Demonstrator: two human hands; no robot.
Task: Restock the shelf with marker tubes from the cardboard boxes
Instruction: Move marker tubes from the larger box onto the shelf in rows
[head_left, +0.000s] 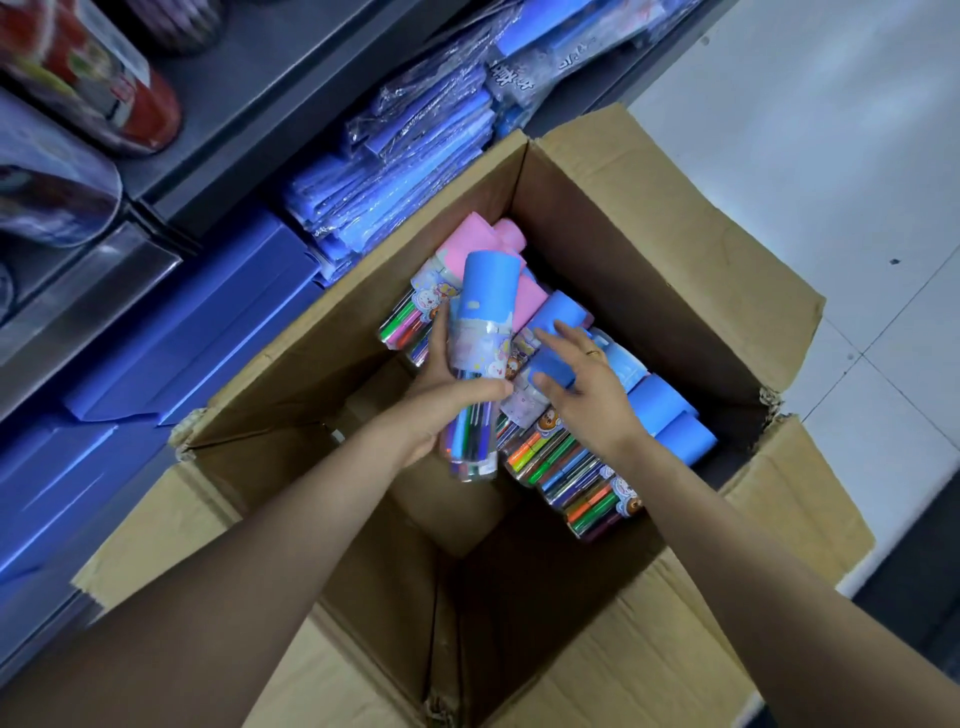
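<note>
Setting: pale floor tiles (831, 156) are seen on the right, a dark shelf (249, 104) stacked with blue plastic-wrapped packs (415, 171) on the left, and an open cardboard box (649, 260) between them.
Stock: marker tubes (587, 467) with blue and pink caps are piled in the far half of the box; the near half is bare cardboard.
Left hand (441, 384): its grip is wrapped round one blue-capped tube (480, 332), held clear above the pile.
Right hand (582, 384): fingers are spread and lowered onto a second blue cap (553, 369); nothing is clasped yet.
Technique: the second tube is best taken round the body, not the cap, which might slip off.
Caution: neighbouring tubes look loosely stacked and may roll when one is lifted.
</note>
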